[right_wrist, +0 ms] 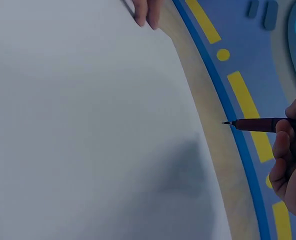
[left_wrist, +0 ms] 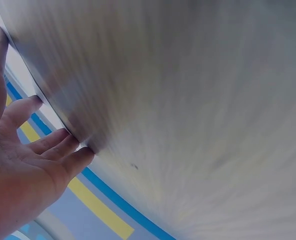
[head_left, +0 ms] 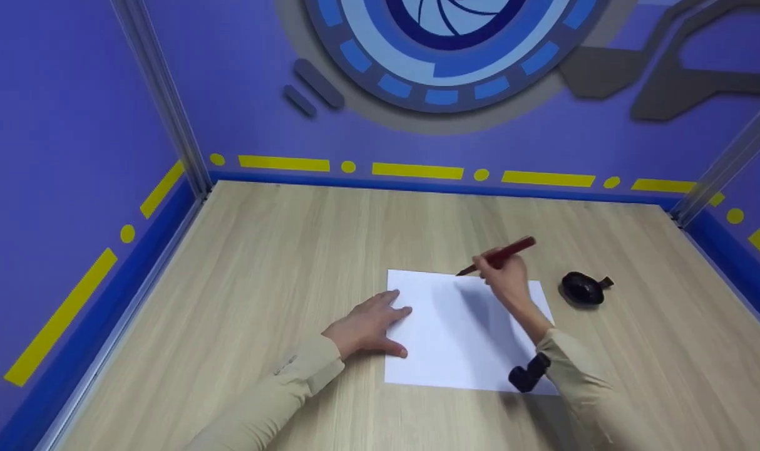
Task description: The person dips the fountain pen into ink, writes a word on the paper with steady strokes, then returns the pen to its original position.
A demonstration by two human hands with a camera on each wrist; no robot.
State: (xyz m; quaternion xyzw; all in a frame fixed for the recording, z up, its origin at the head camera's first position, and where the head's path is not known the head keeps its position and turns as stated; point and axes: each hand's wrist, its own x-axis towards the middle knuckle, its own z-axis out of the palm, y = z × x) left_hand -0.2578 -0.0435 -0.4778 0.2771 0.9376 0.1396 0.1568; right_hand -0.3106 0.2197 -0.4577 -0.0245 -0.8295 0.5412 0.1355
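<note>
A white sheet of paper (head_left: 436, 351) lies on the wooden table. Along its left edge rests my left hand (head_left: 370, 322), fingers spread and the tips on the paper; the left wrist view shows this hand (left_wrist: 33, 165) at the sheet's edge too. My right hand (head_left: 505, 275) grips a dark red pen (head_left: 511, 248) above the sheet's far edge. In the right wrist view the pen (right_wrist: 258, 125) has a thin pointed tip, held apart from the paper, and the right hand (right_wrist: 290, 165) curls round its barrel. The sheet looks blank where visible.
To the right of the paper sits a small, glossy black rounded object (head_left: 583, 289) with a short stub. A black wrist camera (head_left: 530, 373) hangs at the right sleeve. Blue-purple panels (head_left: 242, 113) with yellow markings wall in the table (head_left: 261, 250).
</note>
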